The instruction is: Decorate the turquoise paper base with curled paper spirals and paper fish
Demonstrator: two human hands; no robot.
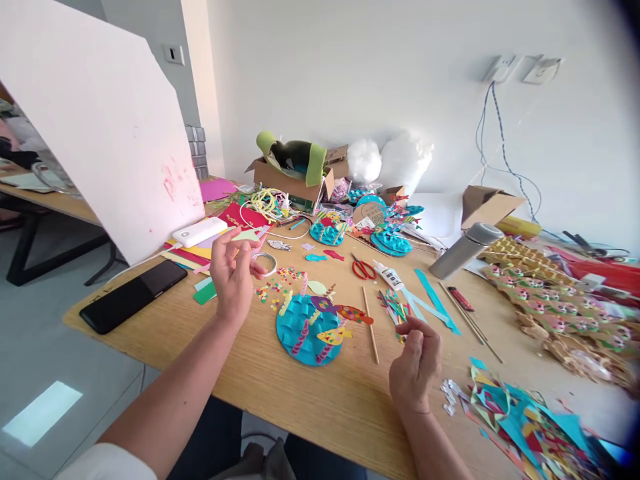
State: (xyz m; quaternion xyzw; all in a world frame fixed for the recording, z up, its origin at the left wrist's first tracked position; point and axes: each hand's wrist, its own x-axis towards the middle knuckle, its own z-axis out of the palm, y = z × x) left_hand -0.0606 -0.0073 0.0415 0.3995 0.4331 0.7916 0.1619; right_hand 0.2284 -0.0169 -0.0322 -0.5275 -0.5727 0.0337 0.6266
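Note:
My left hand [233, 275] is raised over the table's left part, fingers curled in toward the thumb. A pale green paper piece [246, 236] shows just behind its fingertips; whether they touch it I cannot tell. My right hand [416, 365] hovers low at the right with thumb and fingers pressed together, and what they hold, if anything, is hidden. Between the hands lies a round blue paper craft [285, 328] bearing pink and yellow twisted strips and paper fish. Beside it are a wooden stick [371, 327] and thin coloured paper strips [393, 305] near my right fingertips.
Red-handled scissors [364, 269], a white glue bottle [388, 274] and a grey flask [467, 250] stand or lie beyond. A black phone [134, 296] lies at the left edge. Paper scraps [535, 420] cover the right corner. Finished blue crafts [390, 241] sit farther back.

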